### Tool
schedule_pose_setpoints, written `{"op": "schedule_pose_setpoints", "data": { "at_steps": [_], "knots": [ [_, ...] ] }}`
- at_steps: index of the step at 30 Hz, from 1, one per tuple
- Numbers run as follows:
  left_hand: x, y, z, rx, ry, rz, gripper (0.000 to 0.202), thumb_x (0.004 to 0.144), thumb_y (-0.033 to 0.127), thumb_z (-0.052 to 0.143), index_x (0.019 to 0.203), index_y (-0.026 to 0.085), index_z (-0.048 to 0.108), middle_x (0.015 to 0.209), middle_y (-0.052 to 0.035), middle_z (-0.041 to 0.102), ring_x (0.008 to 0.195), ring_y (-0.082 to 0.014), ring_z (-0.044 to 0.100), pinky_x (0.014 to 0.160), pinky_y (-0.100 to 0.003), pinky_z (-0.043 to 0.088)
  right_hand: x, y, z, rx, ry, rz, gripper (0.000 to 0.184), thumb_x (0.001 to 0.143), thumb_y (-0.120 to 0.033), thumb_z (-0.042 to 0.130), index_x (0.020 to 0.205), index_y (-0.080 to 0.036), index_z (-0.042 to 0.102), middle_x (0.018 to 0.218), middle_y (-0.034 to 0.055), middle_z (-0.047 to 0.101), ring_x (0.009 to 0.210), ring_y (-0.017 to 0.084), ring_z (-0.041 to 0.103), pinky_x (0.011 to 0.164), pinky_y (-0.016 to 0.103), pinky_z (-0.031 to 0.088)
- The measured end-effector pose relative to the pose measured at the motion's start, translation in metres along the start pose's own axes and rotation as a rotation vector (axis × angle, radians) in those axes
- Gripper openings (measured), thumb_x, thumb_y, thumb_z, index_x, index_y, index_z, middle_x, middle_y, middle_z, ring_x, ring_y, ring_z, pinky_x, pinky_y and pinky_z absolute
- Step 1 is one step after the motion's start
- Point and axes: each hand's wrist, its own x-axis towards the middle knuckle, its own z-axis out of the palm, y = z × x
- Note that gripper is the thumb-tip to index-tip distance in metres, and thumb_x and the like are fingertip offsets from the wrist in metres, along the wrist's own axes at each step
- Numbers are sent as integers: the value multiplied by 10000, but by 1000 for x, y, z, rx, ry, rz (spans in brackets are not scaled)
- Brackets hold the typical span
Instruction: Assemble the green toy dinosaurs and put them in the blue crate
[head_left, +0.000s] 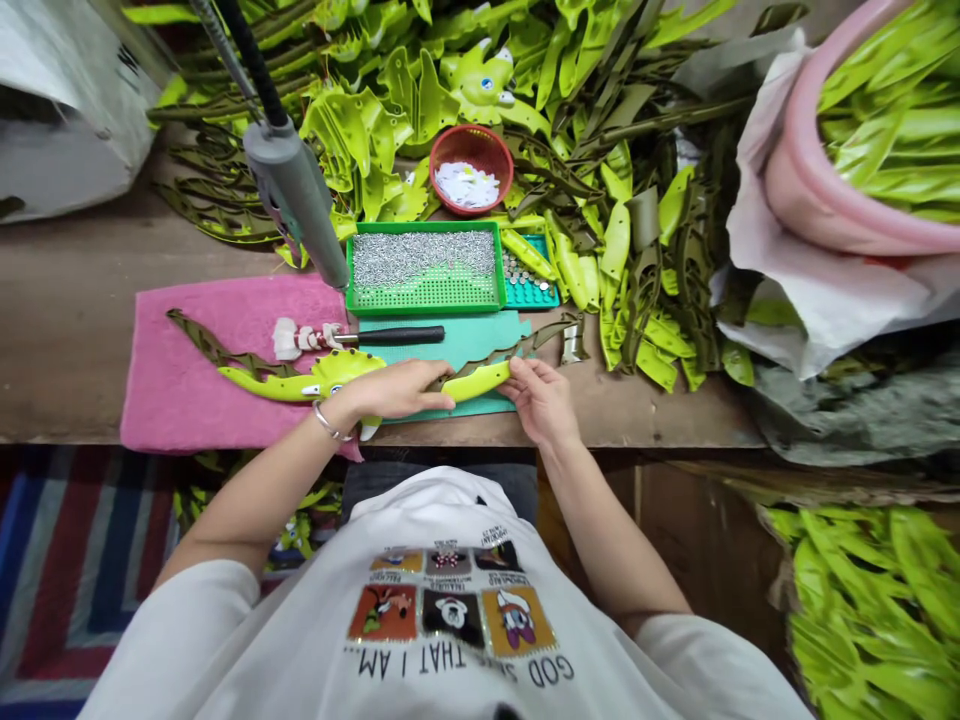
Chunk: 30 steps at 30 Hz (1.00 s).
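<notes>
A long curved plastic toy [259, 384], bright green and olive, lies along the table edge; a horned dinosaur head forms its middle. My left hand [397, 390] rests over it just right of the head, fingers curled across the body. At the toy's right green arm [476, 381], my right hand [541, 398] pinches the tip between thumb and fingers. A thin olive strip [517, 345] runs behind that arm. Just beyond my left hand lies a black-handled tool [390, 336], its other end wrapped in white and red. Pink cloth [172, 350] and a teal mat [480, 335] lie underneath.
A grey powered screwdriver [296, 195] hangs above the table. Behind the mat stand a green tray [424, 305] of small screws, a teal tray [551, 298] and a red bowl [471, 140]. Green and olive parts pile behind; a pink tub [799, 190] stands right.
</notes>
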Motion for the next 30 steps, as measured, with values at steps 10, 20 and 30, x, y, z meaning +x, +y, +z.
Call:
{"op": "schedule_pose_setpoints", "data": {
  "at_steps": [10,20,30],
  "knots": [
    [-37,23,28,563,413,-7,546,912,67,373,1453,73,293,1161,-169,650,1065,-268,634,896,-391,468,-36,3,19,-972,-243,-1259,449,816,-191,715,1230,-291,572,1121,88,698,1094,256,654,949,452,546],
    [-31,48,5,833,578,-104,398,954,189,475,1332,73,516,1054,-153,688,920,-276,633,767,-389,425,-13,-21,59,-988,-415,-1292,194,937,-181,547,1057,-220,694,990,97,731,935,226,674,819,396,557],
    [-20,27,-5,1038,699,59,301,1005,235,449,1255,106,553,860,-69,682,758,-214,611,668,-353,377,3,-34,56,-992,-460,-1247,167,916,-260,615,1069,-232,675,1035,82,744,949,227,688,846,404,562]
  ]
}}
